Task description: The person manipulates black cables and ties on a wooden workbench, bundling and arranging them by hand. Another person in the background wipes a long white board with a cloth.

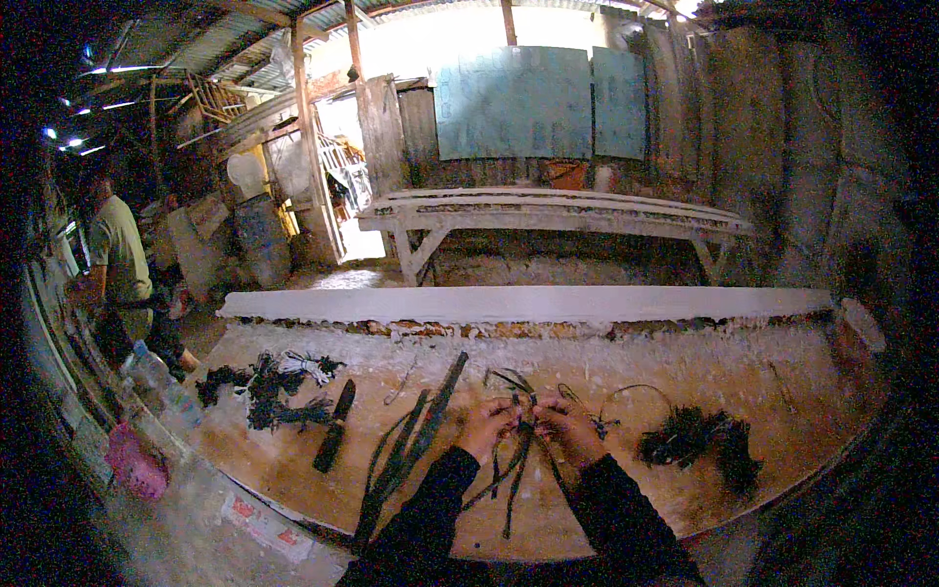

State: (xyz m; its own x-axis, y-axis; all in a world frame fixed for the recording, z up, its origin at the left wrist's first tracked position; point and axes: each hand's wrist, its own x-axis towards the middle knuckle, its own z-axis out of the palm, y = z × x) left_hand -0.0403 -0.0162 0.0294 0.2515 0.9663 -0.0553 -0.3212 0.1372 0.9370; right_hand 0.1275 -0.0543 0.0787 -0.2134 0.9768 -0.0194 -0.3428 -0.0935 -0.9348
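Near the middle of the worktable, my left hand and my right hand are close together, fingers pinched on a small bunch of dark flexible strips. The loose ends fan out above the fingers and hang down between my forearms; their exact material is hard to make out. Left of my left hand lie longer dark strips, reaching back toward my sleeve. Beyond them is a dark knife. Tied bundles of short dark strips lie at the left, and another dark pile sits right of my right hand.
A pale raised ledge runs along the table's far edge. Farther back stands a long whitish bench. At the left are a clear plastic bottle, a pink perforated item and a person in a light shirt.
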